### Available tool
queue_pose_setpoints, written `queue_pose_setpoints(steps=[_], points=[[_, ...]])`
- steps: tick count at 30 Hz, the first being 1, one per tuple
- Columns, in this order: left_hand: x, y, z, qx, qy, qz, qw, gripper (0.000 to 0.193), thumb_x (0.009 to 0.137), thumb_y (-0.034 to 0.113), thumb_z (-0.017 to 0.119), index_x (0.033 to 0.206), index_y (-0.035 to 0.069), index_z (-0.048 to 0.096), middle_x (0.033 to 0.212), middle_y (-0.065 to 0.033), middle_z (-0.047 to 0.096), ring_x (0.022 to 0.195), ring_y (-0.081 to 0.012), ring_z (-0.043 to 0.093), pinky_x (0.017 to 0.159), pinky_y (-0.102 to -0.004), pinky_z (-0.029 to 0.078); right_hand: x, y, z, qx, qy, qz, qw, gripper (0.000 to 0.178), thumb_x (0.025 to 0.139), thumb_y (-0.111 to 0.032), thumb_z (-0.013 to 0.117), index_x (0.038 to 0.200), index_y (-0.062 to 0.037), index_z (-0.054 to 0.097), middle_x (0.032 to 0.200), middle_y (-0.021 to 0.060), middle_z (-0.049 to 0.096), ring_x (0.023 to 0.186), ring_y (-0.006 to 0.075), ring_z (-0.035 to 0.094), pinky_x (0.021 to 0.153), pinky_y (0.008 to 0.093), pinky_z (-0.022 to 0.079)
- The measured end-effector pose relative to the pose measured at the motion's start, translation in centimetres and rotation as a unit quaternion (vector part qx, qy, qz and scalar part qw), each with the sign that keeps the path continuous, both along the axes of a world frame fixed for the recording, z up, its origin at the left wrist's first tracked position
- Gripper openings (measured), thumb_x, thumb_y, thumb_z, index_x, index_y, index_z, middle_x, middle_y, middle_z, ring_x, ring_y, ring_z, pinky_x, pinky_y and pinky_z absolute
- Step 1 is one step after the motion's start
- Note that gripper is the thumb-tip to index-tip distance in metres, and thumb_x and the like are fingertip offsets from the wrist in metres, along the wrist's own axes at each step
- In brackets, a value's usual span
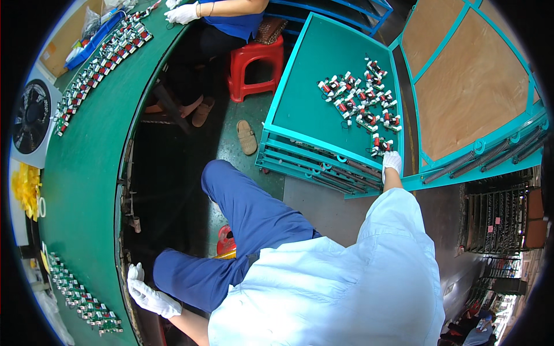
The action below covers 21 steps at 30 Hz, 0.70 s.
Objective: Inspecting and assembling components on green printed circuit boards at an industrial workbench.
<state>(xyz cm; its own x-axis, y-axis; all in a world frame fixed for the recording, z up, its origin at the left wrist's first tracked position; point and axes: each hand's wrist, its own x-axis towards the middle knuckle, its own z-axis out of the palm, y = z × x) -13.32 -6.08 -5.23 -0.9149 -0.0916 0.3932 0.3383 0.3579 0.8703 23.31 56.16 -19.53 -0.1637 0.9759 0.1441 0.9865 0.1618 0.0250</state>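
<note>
My left hand (151,294), in a white glove, is at the near edge of the green workbench (86,213). Its fingers are stretched out, and nothing shows in them. Far to the right, my white-gloved right hand (392,164) reaches to the near right corner of a green tray (300,75). Its fingers are drawn together at a small circuit board (379,144) with red and white parts; their tips are partly hidden. More such circuit boards (360,95) with black leads lie in a loose cluster on the tray's right side.
Rows of circuit boards stand on the bench at the far left (104,63) and near left (81,294). A fan (34,115) is beyond the bench. A co-worker's gloved hand (183,14) is at the far bench edge, near a red stool (254,69). A hinged wooden-panelled frame (467,81) stands right.
</note>
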Motion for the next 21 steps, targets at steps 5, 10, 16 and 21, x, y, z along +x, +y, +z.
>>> queue_pose_setpoints(steps=[5, 10, 16, 21], points=[[0.9, 0.7, -0.5, 0.038, -0.067, -0.025, 0.997, 0.033, 0.093, 0.024, 0.036, 0.098, -0.002, 0.054, 0.103, -0.014, 0.057, 0.091, -0.0209, 0.056, 0.084, -0.0318, 0.043, -3.9, -3.2, 4.4, 0.061, 0.108, -0.028, 0.992, 0.024, 0.08, -0.023, 0.048, 0.077, -0.0021, 0.058, 0.079, 0.0193, 0.06, 0.075, 0.0348, 0.058, 0.066, 0.0423, 0.046], [1.9, 2.6, 0.2, 0.063, -0.119, -0.074, 0.988, 0.035, 0.093, 0.027, 0.036, 0.099, -0.002, 0.054, 0.102, -0.0141, 0.057, 0.089, -0.0213, 0.057, 0.083, -0.0317, 0.043, -7.1, -6.7, 8.3, 0.158, 0.177, 0.101, 0.966, 0.025, 0.084, -0.024, 0.043, 0.078, -0.0027, 0.056, 0.069, 0.0187, 0.057, 0.064, 0.0366, 0.055, 0.059, 0.0437, 0.043], [4.1, 6.9, 2.3, 0.063, -0.19, -0.136, 0.97, 0.045, 0.091, 0.039, 0.036, 0.104, -0.001, 0.053, 0.097, -0.0165, 0.059, 0.076, -0.0222, 0.061, 0.074, -0.0327, 0.047, -19.6, -18.9, 15.0, -0.18, 0.509, 0.253, 0.803, 0.011, 0.081, -0.009, 0.052, 0.084, 0.0009, 0.055, 0.062, 0.0015, 0.053, 0.056, 0.0044, 0.045, 0.05, 0.0211, 0.037], [5.5, 11.0, 3.3, 0.224, -0.326, -0.297, 0.869, 0.073, 0.084, 0.06, 0.027, 0.13, 0.004, 0.028, 0.087, -0.0123, 0.06, 0.069, -0.0209, 0.061, 0.071, -0.0318, 0.047, -25.5, -30.3, 18.3, -0.341, 0.481, 0.452, 0.669, 0.009, 0.079, -0.007, 0.053, 0.083, 0.0016, 0.054, 0.066, 0.0029, 0.054, 0.055, 0.0064, 0.048, 0.05, 0.0217, 0.039]])
